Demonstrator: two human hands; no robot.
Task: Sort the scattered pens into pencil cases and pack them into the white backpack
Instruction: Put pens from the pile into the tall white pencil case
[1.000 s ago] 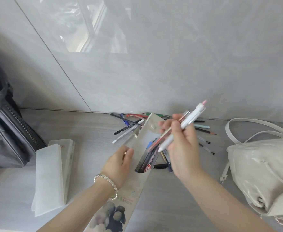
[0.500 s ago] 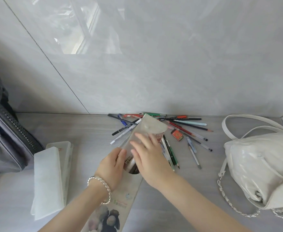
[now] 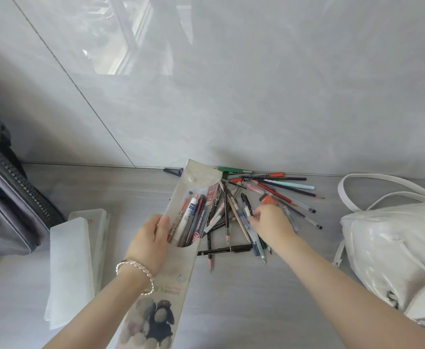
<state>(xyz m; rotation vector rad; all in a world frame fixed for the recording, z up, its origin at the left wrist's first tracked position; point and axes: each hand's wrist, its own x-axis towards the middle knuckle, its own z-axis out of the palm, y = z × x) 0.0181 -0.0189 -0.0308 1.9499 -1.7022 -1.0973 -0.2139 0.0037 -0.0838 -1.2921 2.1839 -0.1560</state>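
A long translucent pencil case [image 3: 181,278] with a cartoon print lies on the grey floor, its flap open toward the wall. Several pens show inside it [image 3: 191,220]. My left hand [image 3: 151,238] grips the case's left edge beside its opening. To the right lies a heap of scattered pens and pencils [image 3: 281,190]. My right hand [image 3: 271,220] is down on that heap, its fingertips pinching a dark pen with a white clip [image 3: 246,206]. The white backpack [image 3: 392,243] sits at the far right, straps toward the wall.
A second frosted pencil case [image 3: 68,260] lies to the left of my left arm. A grey bag with a black zip [image 3: 7,202] stands at the far left. The grey wall [image 3: 231,96] rises just behind the pens.
The bundle of pens my right hand held a second ago now sits inside the case. My right hand has since moved right, out of the case and onto the loose heap.
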